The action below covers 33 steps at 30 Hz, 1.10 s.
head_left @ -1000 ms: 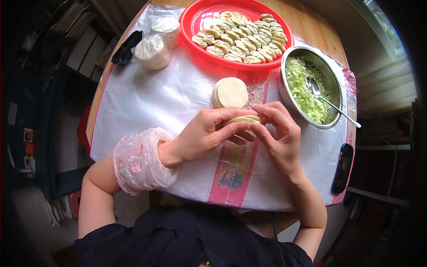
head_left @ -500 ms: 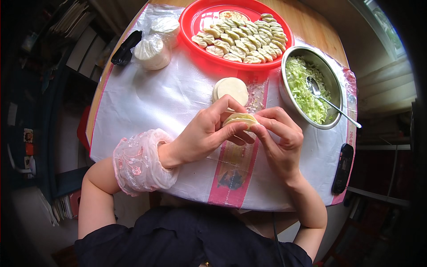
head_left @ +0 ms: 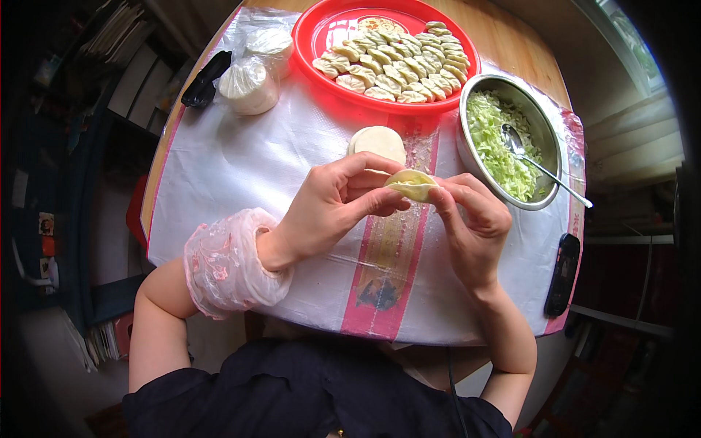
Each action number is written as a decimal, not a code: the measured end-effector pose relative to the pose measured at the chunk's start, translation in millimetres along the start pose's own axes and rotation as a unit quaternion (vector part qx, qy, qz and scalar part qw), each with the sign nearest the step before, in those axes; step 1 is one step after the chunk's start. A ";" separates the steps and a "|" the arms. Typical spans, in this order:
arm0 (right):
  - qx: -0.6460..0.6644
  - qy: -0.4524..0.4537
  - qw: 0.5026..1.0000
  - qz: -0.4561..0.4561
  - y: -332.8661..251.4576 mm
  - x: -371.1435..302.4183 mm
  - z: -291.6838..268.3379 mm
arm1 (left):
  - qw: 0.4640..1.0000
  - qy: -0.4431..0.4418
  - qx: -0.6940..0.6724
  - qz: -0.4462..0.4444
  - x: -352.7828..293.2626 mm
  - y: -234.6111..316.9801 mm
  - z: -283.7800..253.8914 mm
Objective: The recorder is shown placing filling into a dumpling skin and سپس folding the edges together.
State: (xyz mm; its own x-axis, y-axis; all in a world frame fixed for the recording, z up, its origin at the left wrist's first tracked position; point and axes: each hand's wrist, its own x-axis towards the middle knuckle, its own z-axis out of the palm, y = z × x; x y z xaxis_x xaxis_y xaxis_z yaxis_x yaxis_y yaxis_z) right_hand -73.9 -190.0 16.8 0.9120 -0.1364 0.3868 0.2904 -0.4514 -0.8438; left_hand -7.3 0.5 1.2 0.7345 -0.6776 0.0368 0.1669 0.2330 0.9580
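A white plastic table cover (head_left: 219, 168) spans the table. On its far side sits a red round tray (head_left: 310, 44) bearing rows of pleated dumplings (head_left: 400, 71), with bare tray at its left. To the right, a steel bowl (head_left: 468, 155) holds shredded pale-green vegetable (head_left: 496, 139). The left hand (head_left: 328, 193) is half closed, its thumb and curled forefinger holding the left part of a half-folded dumpling (head_left: 412, 187); the right hand (head_left: 476, 219) pinches the dumpling's right end between thumb and fingertips. A spoon (head_left: 520, 150) leans on the bowl's rim. Two plastic-wrapped stacks (head_left: 249, 87) stand far left; a bare stack of round wrappers (head_left: 380, 139) lies just beyond the left hand.

The dumpling is held above the cover, between the hands. Over the last half second both hands have shifted slightly right and the dumpling has tipped, so green filling now shows in its opening; the fold seems gripped at the right end and unsealed elsewhere.

The left hand's lower fingers are partly hidden, its forefinger covers the wrapper stack's near edge, and any pleats under the right fingertips cannot be made out.
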 end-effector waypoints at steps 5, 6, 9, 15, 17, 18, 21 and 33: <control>-0.004 -0.012 1.000 -0.026 -0.6 0.4 2.8 | 1.000 -0.003 0.018 -0.017 -1.4 1.5 -0.7; -0.004 -0.012 1.000 -0.026 -0.9 0.4 2.6 | 0.999 0.000 0.026 -0.028 -1.6 2.7 -0.8; -0.014 -0.019 0.999 -0.026 -1.8 0.6 2.3 | 0.999 0.004 0.025 -0.031 -2.0 2.2 -0.7; -0.011 -0.019 0.999 -0.028 -0.3 0.6 3.4 | 0.999 0.005 0.010 -0.031 -2.5 -0.6 -3.4; -0.013 -0.024 0.999 -0.032 0.4 0.2 4.1 | 0.999 0.006 0.011 -0.036 -2.8 -0.8 -3.8; -0.013 -0.024 0.999 -0.032 0.4 0.3 4.3 | 0.999 0.017 0.019 -0.036 -2.9 -1.4 -3.8; -0.011 -0.026 0.999 -0.034 0.8 0.2 4.6 | 0.998 0.035 0.039 -0.045 -3.5 0.5 -4.0; -0.008 -0.006 0.998 -0.058 1.0 -0.1 5.2 | 0.996 0.063 0.062 -0.005 -5.1 1.4 0.7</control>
State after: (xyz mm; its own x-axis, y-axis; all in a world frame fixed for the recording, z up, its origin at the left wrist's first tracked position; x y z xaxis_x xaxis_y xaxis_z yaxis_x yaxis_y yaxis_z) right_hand -72.1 -185.8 14.1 0.8765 -0.0717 0.4760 0.3886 -0.4782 -0.7876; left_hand -11.3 3.8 2.6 0.8112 -0.5848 -0.0011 0.0982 0.1343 0.9861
